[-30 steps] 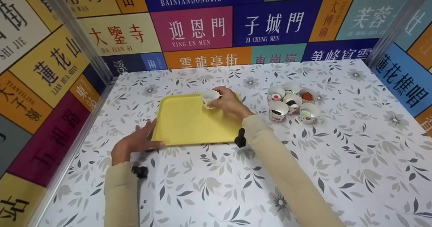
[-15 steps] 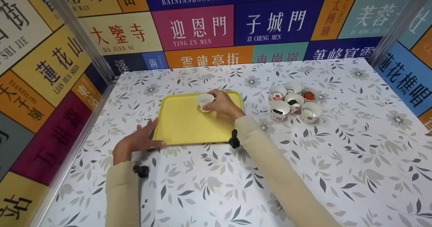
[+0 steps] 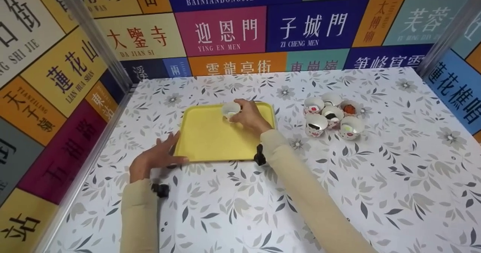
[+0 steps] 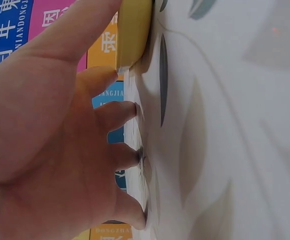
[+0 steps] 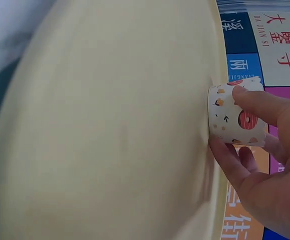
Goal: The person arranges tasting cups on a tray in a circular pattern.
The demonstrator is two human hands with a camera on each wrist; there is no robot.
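Observation:
In the head view, my right hand (image 3: 250,117) holds a white paper baking cup (image 3: 228,111) by its side, over the far part of a yellow tray (image 3: 214,142). The cup stands upright and something pale lies inside, its kind not clear. In the right wrist view, thumb and fingers grip the cup (image 5: 234,114), printed with red doughnut shapes; its base seems to meet the tray surface (image 5: 110,120). My left hand (image 3: 159,156) spreads its fingers at the tray's near left corner. In the left wrist view, thumb and forefinger touch the tray edge (image 4: 134,35), while the other fingertips rest on the tablecloth.
Right of the tray, several similar paper cups (image 3: 332,117) stand in a close cluster, with small food-like pieces inside. A floral tablecloth (image 3: 225,208) covers the table. Panels with printed characters (image 3: 221,31) rise behind and at both sides.
My right hand has moved the cup a little left and down over the tray. The left hand stays at the tray's corner. The head view has shifted slightly.

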